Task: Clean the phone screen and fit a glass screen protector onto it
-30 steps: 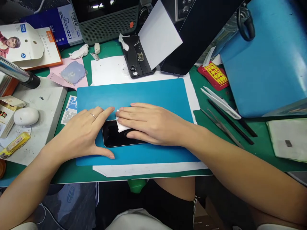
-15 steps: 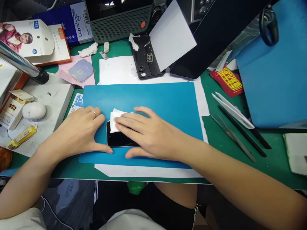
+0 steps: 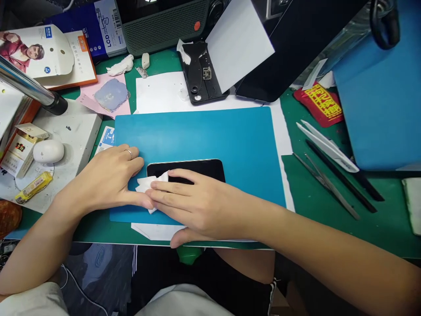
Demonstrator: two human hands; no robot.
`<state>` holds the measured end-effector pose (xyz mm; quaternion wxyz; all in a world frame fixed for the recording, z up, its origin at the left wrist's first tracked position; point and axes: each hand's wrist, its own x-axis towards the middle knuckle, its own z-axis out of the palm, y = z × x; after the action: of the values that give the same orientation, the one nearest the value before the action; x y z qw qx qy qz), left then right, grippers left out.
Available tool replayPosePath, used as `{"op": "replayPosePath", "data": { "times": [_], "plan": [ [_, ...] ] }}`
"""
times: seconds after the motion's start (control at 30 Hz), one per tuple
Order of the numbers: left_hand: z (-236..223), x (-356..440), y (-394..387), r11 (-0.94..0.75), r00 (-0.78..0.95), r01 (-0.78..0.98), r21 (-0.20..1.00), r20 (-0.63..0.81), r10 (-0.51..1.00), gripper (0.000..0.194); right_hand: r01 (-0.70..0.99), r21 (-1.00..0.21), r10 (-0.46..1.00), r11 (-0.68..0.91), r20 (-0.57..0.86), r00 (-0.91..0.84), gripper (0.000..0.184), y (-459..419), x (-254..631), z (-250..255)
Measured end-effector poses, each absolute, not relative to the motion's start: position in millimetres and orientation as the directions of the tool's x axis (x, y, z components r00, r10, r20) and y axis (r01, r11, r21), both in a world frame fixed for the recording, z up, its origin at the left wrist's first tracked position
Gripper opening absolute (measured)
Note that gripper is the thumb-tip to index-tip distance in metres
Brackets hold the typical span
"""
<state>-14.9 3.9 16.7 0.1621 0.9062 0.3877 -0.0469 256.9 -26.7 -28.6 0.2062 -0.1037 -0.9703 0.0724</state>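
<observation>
A black phone [image 3: 197, 168] lies screen up on the blue mat [image 3: 210, 131]. My right hand [image 3: 190, 204] lies flat over the phone's near left part, fingers stretched out and pressing a crumpled white wipe [image 3: 149, 184] against it. My left hand [image 3: 110, 177], a ring on one finger, rests flat on the mat just left of the phone, its thumb touching the wipe and the fingertips of my right hand. The near edge of the phone is hidden under my right hand.
Tweezers and thin tools [image 3: 329, 151] lie on the green table to the right. A black phone frame [image 3: 200, 77], white paper and a dark tablet [image 3: 296, 48] sit behind the mat. A white block [image 3: 70, 131] with a white oval case [image 3: 48, 151] stands at the left.
My right hand has dragged the wipe from the phone's far left corner toward me to its near left edge, uncovering the phone's far half. My left hand has stayed in place.
</observation>
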Motion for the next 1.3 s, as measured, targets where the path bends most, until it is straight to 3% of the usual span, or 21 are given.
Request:
{"op": "replayPosePath", "data": {
  "times": [0.13, 0.27, 0.4, 0.57, 0.8, 1.0, 1.17, 1.3],
  "plan": [
    [16.5, -15.8, 6.2, -0.646, 0.697, 0.715, 0.267, -0.203, 0.688, 0.093, 0.233, -0.161, 0.279, 0.959, 0.406, -0.870, 0.059, -24.1, 256.3, -29.3],
    [20.7, -13.1, 5.9, -0.624, 0.682, 0.729, 0.281, -0.221, 0.697, 0.085, 0.162, -0.141, 0.208, 0.977, 0.426, -0.881, 0.048, -22.0, 257.9, -26.7],
    [22.5, -12.0, 6.2, -0.604, 0.662, 0.746, 0.281, -0.221, 0.716, 0.075, 0.266, -0.164, 0.310, 0.950, 0.386, -0.869, 0.034, -10.5, 274.0, -21.1],
    [19.6, -13.5, 8.0, -0.586, 0.647, 0.759, 0.282, -0.230, 0.727, 0.071, 0.387, -0.260, 0.456, 0.885, 0.309, -0.835, 0.037, 15.7, 298.0, -18.2],
    [19.1, -12.2, 6.8, -0.617, 0.650, 0.760, 0.204, -0.231, 0.724, 0.069, 0.382, -0.532, 0.518, 0.756, 0.130, -0.845, 0.028, 40.7, 323.3, -14.5],
    [20.6, -16.5, 4.1, -0.667, 0.687, 0.727, 0.166, -0.200, 0.699, 0.078, 0.447, -0.687, 0.577, 0.573, -0.049, -0.815, 0.025, 57.2, 348.7, -12.2],
    [17.6, -19.1, 4.1, -0.680, 0.697, 0.717, 0.153, -0.185, 0.693, 0.092, 0.520, -0.692, 0.666, 0.500, -0.076, -0.742, 0.025, 55.0, 336.6, -13.9],
    [15.1, -17.8, 4.7, -0.695, 0.721, 0.693, 0.190, -0.184, 0.668, 0.087, 0.590, -0.669, 0.745, 0.452, -0.081, -0.662, 0.026, 48.8, 322.3, -14.7]
  ]
}}
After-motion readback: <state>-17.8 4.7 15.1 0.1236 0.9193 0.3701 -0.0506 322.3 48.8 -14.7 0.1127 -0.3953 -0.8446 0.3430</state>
